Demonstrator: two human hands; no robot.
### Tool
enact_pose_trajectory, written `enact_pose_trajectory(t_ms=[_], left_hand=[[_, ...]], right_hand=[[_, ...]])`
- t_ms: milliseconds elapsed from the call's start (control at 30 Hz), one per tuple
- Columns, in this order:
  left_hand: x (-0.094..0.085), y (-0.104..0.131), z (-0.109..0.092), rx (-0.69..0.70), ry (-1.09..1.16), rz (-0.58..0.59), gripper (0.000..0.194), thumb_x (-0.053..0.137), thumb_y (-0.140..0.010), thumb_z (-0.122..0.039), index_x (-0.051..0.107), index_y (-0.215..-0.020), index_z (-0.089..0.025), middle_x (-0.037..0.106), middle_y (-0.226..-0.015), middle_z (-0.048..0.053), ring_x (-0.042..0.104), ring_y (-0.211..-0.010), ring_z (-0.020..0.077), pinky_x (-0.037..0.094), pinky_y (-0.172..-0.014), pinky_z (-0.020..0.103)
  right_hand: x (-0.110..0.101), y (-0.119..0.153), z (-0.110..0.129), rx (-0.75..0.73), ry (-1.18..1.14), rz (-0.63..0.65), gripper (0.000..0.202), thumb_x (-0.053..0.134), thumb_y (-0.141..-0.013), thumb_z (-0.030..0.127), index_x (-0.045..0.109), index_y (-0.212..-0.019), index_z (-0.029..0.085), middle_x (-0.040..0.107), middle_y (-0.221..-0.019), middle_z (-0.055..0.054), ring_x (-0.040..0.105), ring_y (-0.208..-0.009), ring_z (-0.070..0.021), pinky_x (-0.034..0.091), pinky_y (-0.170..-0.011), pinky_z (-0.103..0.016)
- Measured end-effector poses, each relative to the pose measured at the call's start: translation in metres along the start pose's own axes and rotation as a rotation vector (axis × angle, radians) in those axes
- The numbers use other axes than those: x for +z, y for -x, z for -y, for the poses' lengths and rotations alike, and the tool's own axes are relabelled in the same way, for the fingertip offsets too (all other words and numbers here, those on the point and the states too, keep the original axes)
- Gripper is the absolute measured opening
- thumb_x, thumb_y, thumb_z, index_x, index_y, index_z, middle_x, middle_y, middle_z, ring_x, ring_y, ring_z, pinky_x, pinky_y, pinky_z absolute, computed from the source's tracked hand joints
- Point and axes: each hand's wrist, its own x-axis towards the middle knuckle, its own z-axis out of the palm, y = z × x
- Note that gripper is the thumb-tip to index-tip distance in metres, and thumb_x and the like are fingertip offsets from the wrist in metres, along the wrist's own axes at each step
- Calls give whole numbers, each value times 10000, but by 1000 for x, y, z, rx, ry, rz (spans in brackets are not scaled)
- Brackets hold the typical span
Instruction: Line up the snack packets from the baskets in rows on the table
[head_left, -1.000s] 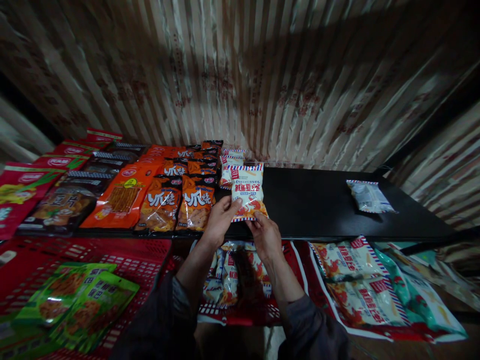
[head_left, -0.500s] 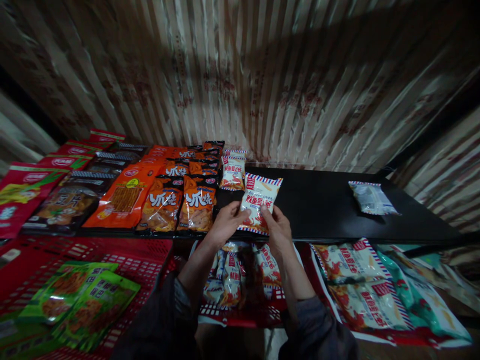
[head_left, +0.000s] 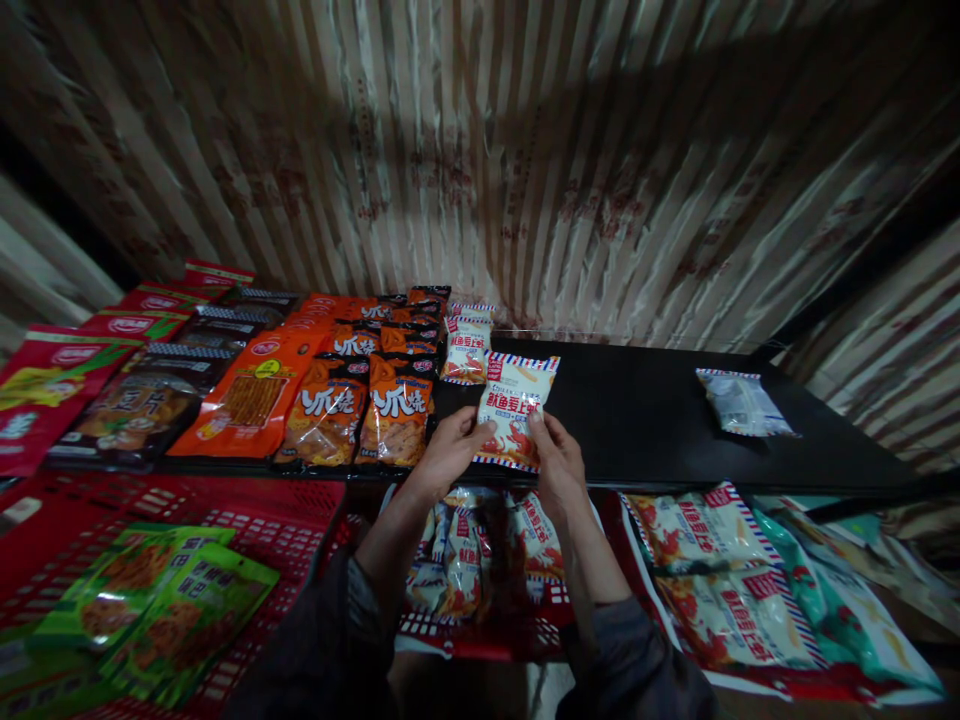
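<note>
Your left hand [head_left: 454, 452] and right hand [head_left: 556, 460] pinch the white snack packet [head_left: 516, 408] by both sides at frame centre, a grip that seemingly keeps its printed front readable above the black shelf [head_left: 645, 415].

The person wears a dark garment with long sleeves [head_left: 637, 660]; its cloth is dark grey-blue, with folds. The hands [head_left: 559, 460] are bare, without gloves.
</note>
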Motion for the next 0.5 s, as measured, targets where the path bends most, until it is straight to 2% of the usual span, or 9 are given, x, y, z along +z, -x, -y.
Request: enact_pose_trajectory(t_ms=[333,500], left_hand=[[0,-3,5,8,32,41,458,792,-652,-433,658,-978,-140,746,-1004,91,681,-954,247,486,-932,398],[-2,-4,7,16,-5,4,442,763,-687,-406,642,-1014,-135,738,-1055,92,670,-1012,251,489,-938,390]], right_hand=[[-1,-4,-3,-8,-42,-98,414,830,-584,444,701,-882,187,762,-800,-3,688,-681,-168,569,-680,-302],[-1,-1,-2,33,-6,8,437,809,-628,458,702,-956,190,768,-870,-29,703,-745,-195,569,-698,-310]])
